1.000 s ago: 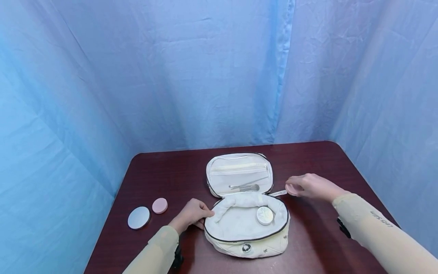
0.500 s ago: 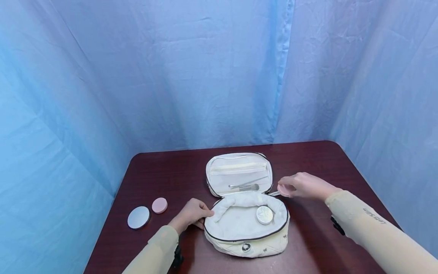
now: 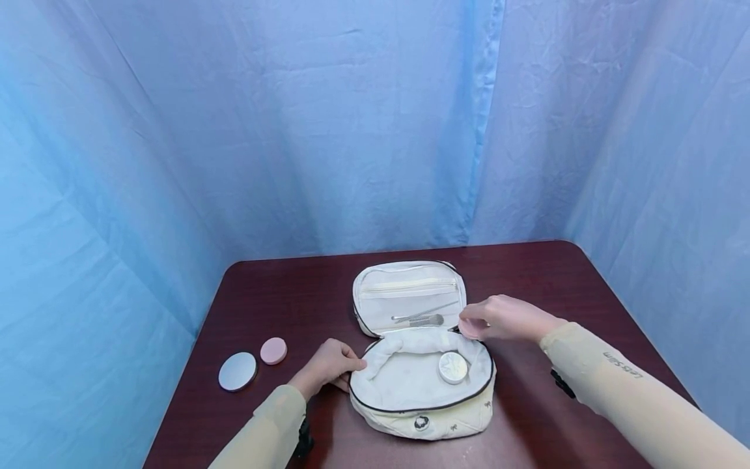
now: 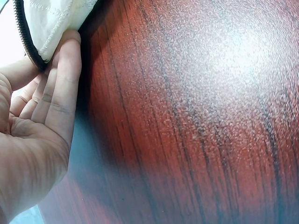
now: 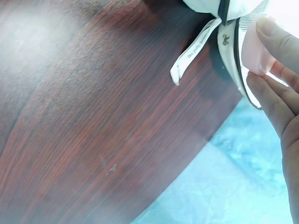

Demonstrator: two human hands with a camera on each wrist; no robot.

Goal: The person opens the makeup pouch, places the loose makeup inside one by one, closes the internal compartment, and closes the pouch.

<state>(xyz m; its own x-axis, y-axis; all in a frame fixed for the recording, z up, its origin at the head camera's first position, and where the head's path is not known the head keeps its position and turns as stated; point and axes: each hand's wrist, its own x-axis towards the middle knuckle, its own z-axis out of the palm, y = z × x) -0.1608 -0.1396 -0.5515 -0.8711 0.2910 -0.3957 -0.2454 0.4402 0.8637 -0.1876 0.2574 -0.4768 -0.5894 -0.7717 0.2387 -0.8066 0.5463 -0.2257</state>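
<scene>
A white quilted cosmetic bag [image 3: 422, 420] lies unzipped on the table, its lid folded back. My left hand [image 3: 330, 366] pinches the left rim; in the left wrist view the thumb [image 4: 21, 73] is on the zipper side and the fingers lie against the outer wall. With thumb and fingertips my right hand [image 3: 508, 317] grips a small round pink case [image 3: 471, 327] over the bag's back right corner, by the lid hinge. The right wrist view shows the pink case [image 5: 256, 51] held on edge. Inside the bag sits a round silver-white tin [image 3: 454, 369].
Makeup brushes [image 3: 426, 320] show behind the mesh of the lid [image 3: 410, 273]. Left of the bag lie a second pink round case [image 3: 273, 352] and a larger silver disc [image 3: 237, 372]. A white fabric strap [image 5: 191, 55] sticks out from the bag. Blue curtains [image 3: 375, 130] surround the dark red table [image 3: 281, 293].
My right hand has moved left with the pink case, from beside the strap to the bag's back right corner. The left hand stays on the rim.
</scene>
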